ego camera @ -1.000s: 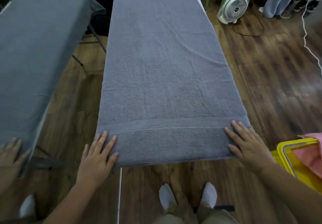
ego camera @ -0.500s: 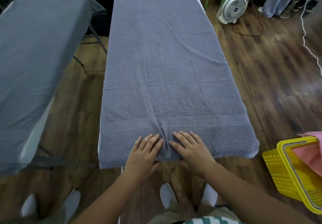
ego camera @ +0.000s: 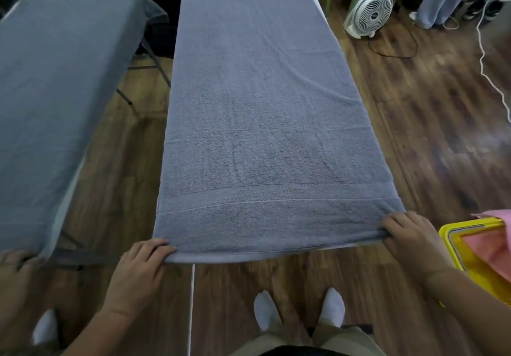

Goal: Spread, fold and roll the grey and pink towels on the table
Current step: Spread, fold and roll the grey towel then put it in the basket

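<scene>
grey terry towel [ego camera: 265, 123]: flat, covers long narrow table
left hand [ego camera: 138, 270]: pinching towel's near-left corner
right hand [ego camera: 412, 239]: pinching towel's near-right corner
yellow plastic basket [ego camera: 453, 234]: right of towel

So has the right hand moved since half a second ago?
Yes. The right hand has gone outward from the middle of the grey towel's near edge to its right corner, next to the yellow basket, and now grips it.

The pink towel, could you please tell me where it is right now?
In the head view, the pink towel sits in the yellow basket on the floor at the far right, just beside the right hand.
</scene>
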